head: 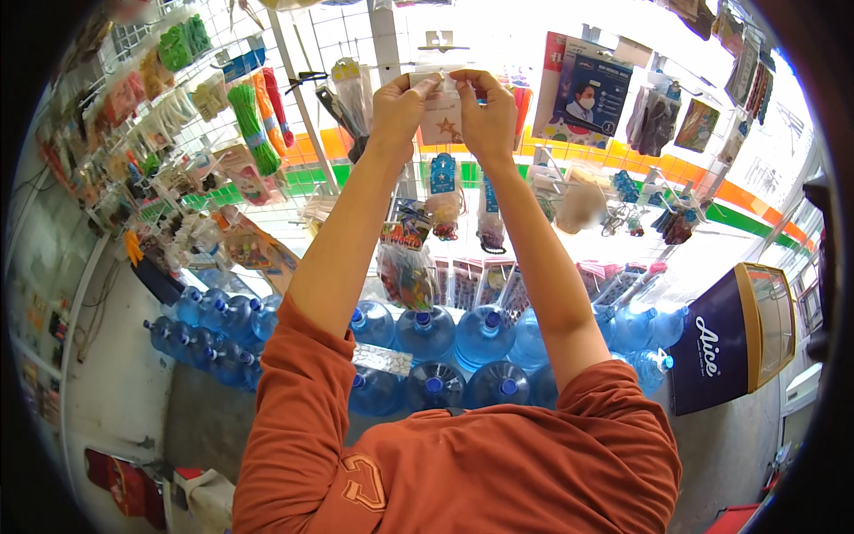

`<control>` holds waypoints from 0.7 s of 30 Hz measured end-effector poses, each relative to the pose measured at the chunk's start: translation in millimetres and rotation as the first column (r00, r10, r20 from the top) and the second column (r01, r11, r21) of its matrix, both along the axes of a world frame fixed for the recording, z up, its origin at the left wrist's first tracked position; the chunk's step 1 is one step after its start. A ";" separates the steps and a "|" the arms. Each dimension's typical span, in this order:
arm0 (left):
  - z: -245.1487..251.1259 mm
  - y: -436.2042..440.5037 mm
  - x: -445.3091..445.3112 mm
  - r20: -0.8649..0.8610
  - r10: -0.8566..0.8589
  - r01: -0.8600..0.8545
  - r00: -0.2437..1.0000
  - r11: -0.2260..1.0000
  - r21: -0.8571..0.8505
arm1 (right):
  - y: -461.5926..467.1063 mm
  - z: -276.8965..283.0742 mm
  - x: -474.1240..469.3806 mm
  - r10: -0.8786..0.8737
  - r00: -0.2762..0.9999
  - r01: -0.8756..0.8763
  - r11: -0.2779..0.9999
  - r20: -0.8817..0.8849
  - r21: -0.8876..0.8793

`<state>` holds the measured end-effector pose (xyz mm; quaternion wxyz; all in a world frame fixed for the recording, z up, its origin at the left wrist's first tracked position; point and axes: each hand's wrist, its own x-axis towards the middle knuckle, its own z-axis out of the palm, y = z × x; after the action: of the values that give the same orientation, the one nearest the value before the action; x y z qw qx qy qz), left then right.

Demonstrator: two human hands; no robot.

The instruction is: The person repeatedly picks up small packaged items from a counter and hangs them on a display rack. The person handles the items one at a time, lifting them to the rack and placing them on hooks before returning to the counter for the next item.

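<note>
Both my arms reach up to a wire grid display rack. My left hand pinches the upper left edge of a small clear packet with a star-shaped item in it. On its other side, my right hand grips the top right edge between thumb and bent fingers. The packet hangs upright in front of the grid, near a hook with a pale tag holder above. Whether it is on a hook is hidden by my fingers. Below it hangs a blue card pack.
Green cord bundles and other packets hang to the left. A mask pack hangs at right. Several blue water gallon bottles stand in rows below the rack. An Aice freezer stands at the right.
</note>
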<state>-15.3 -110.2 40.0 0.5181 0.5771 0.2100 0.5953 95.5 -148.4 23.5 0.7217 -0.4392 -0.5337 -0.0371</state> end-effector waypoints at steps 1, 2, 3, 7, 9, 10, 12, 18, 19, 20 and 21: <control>-1.6 0.1 -0.9 0.010 -0.014 0.013 1.000 1.000 0.004 | 0.5 -0.9 -0.1 -0.018 1.000 0.018 1.000 0.014 0.009; -3.2 0.2 -2.0 0.021 -0.028 0.028 0.999 1.000 0.010 | 1.0 -1.7 -0.5 -0.038 0.999 0.037 0.999 0.033 0.030; -4.5 0.6 -2.7 0.034 -0.042 0.042 0.999 0.999 0.023 | 1.6 -2.6 -0.9 -0.045 0.998 0.044 0.999 0.033 0.026; -7.8 3.3 -2.8 -0.006 -0.036 0.036 0.999 0.998 0.042 | 5.1 -5.3 -1.4 -0.077 0.997 0.076 0.995 0.017 0.058; -5.9 5.1 -0.7 0.009 -0.061 0.061 0.998 0.996 0.063 | 8.2 -4.1 -1.5 -0.070 0.997 0.071 0.995 -0.011 0.071; -5.0 5.7 -0.5 0.010 -0.062 0.061 0.998 0.995 0.083 | 9.2 -3.7 -1.5 -0.057 0.998 0.059 0.995 -0.028 0.075; -3.9 6.3 0.1 0.008 -0.062 0.061 0.998 0.995 0.081 | 10.4 -4.2 -1.3 -0.064 0.997 0.067 0.995 -0.036 0.068; -5.9 18.2 3.9 -0.055 0.025 -0.023 0.998 0.999 0.044 | 19.1 -10.6 2.5 -0.164 0.986 0.163 0.987 0.028 0.005; -6.3 22.7 5.4 -0.069 0.041 -0.037 0.997 0.998 0.057 | 22.5 -10.9 3.7 -0.194 0.980 0.193 0.981 0.052 0.007; -6.5 27.8 6.8 -0.080 0.055 -0.049 0.995 0.996 0.069 | 25.7 -11.3 4.7 -0.223 0.972 0.223 0.975 0.073 0.008; -5.9 33.6 8.4 -0.085 0.066 -0.059 0.994 0.995 0.079 | 28.6 -11.6 5.7 -0.238 0.965 0.240 0.971 0.107 -0.003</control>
<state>-6.9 -76.6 34.1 0.4669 0.6151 0.2275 0.5932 101.3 -119.8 11.9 0.6792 -0.5036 -0.5144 -0.1428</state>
